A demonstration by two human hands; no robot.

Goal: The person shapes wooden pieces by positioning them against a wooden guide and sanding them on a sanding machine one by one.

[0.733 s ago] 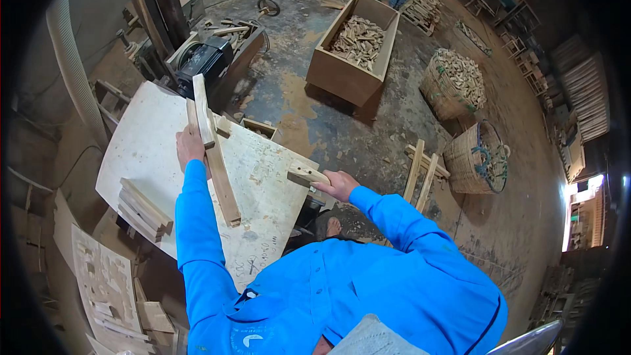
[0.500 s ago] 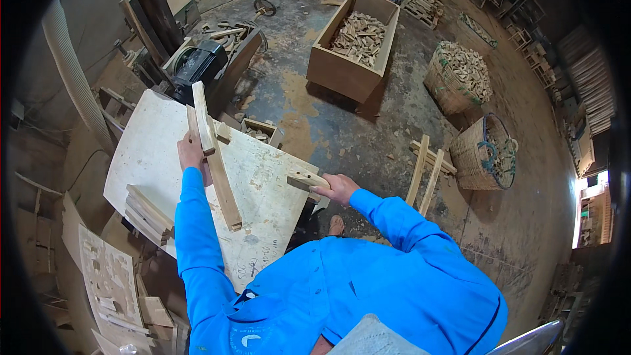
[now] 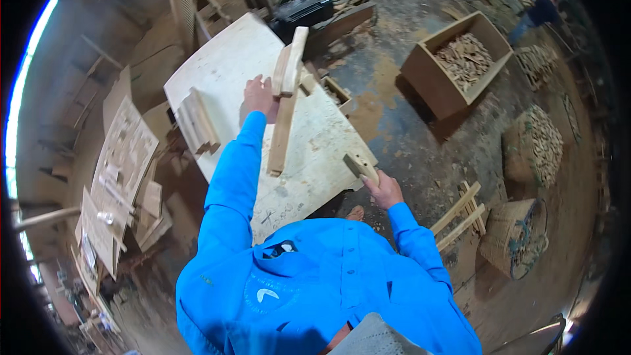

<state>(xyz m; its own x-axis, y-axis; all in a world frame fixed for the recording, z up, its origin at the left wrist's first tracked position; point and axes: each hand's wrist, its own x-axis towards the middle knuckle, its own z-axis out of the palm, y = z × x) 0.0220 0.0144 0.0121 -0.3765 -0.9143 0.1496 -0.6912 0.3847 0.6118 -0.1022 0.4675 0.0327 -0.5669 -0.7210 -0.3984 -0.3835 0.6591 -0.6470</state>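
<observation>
Pale tabletop (image 3: 317, 158): under the work | long strip (image 3: 281, 141): flat on it | curved piece (image 3: 298, 52): overlaps strip's far end | left hand (image 3: 259, 97): fingers parted, just beside both pieces, contact unclear | right hand (image 3: 384, 192): closed round small wooden block (image 3: 357, 165) at tabletop's right corner

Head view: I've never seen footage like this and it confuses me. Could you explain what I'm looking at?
No robot here: these are a person's two bare hands. The wide fisheye camera sits on the person's head, looking down, so straight edges bend. The right hand grips a small wooden piece at the corner of a pale board. The left hand, fingers spread, is beside a long wooden strip and a curved piece; I can't tell whether it touches them. More wooden pieces lie together at the board's left.
</observation>
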